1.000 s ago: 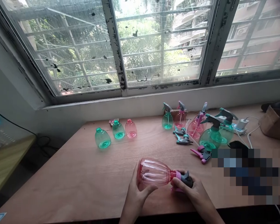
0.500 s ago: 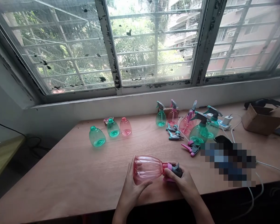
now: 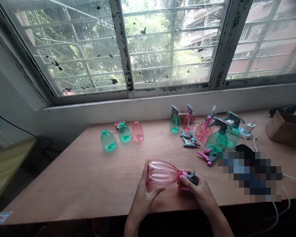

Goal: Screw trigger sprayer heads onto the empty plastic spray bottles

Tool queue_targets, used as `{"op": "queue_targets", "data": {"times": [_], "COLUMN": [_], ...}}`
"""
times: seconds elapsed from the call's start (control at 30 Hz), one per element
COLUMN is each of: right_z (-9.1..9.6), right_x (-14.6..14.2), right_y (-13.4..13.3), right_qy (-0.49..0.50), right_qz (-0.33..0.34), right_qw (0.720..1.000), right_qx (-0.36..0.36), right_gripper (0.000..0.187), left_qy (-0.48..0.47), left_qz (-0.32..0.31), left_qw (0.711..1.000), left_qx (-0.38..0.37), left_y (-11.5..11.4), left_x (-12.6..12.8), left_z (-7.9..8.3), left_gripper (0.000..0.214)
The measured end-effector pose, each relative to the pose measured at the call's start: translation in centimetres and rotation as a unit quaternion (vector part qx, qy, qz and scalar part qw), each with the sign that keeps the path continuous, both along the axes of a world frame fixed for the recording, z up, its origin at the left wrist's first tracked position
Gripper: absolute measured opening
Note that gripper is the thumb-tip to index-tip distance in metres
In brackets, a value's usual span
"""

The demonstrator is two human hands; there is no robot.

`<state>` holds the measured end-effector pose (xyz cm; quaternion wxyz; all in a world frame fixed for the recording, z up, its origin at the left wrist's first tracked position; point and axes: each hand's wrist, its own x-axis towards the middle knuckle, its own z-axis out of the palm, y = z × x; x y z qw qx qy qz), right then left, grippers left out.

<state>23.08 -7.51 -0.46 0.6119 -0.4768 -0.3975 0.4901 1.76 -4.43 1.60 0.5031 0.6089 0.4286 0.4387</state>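
Note:
A pink see-through spray bottle (image 3: 162,172) lies on its side in the air above the table's near part, its base to the left. My left hand (image 3: 145,197) is wrapped round the base end, fingers behind the bottle and thumb below it. At the neck, my right hand (image 3: 199,192) grips the grey and pink spray head (image 3: 191,178) with its thumb on the pink collar. The head sits at the bottle's mouth; whether it is screwed tight I cannot tell. A loose pink and grey spray head (image 3: 208,157) rests on the table beyond my right hand.
To the left stand open green bottles (image 3: 109,141) and a pink one (image 3: 137,132). Several bottles with spray heads, including a green one (image 3: 216,140), stand at right. Nearby are loose teal spray heads (image 3: 190,142), a power strip (image 3: 246,131), cables, a cardboard box (image 3: 284,130) and a blurred-out item.
The whole view has shifted, so the scene sits a little further right. Both hands keep the same hold on the pink bottle and its spray head.

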Motion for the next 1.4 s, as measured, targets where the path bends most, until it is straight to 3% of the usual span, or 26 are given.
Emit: {"op": "queue_targets", "data": {"times": [0.13,0.33,0.47,0.6,0.77,1.07,1.23,1.4], "right_z": [0.29,0.22,0.27,0.09,-0.07,-0.19,-0.08,-0.16], "right_x": [-0.27,-0.25,-0.13,-0.13,-0.2,-0.19,0.17,0.18], "right_y": [-0.16,-0.44,-0.41,-0.42,-0.29,0.0,0.01,0.09], "right_qy": [0.0,-0.002,0.001,-0.037,-0.032,-0.015,-0.003,0.009], "right_qz": [-0.006,-0.011,-0.005,-0.002,0.001,-0.024,-0.019,-0.024], "right_qw": [1.0,1.0,1.0,0.999,0.999,1.0,1.0,1.0], "right_qx": [0.0,-0.013,-0.01,-0.012,-0.013,-0.005,-0.006,-0.009], "right_gripper": [0.038,0.04,0.038,0.041,0.045,0.044,0.043,0.044], "left_qy": [-0.01,-0.01,-0.009,-0.01,-0.01,-0.006,-0.001,-0.016], "left_qz": [0.0,0.009,0.004,0.001,0.008,0.003,-0.014,-0.034], "left_qw": [1.0,1.0,1.0,1.0,1.0,0.999,1.0,0.999], "left_qx": [-0.008,-0.014,0.005,-0.027,-0.025,-0.033,-0.005,-0.015], "left_y": [0.02,0.11,-0.04,0.11,0.5,0.54,0.48,0.36], "left_x": [0.06,0.1,0.05,-0.09,-0.09,0.11,0.06,-0.23], "left_z": [0.04,0.25,0.07,-0.13,-0.04,-0.06,0.21,-0.21], "left_gripper": [0.108,0.09,0.094,0.105,0.088,0.099,0.077,0.091]}}
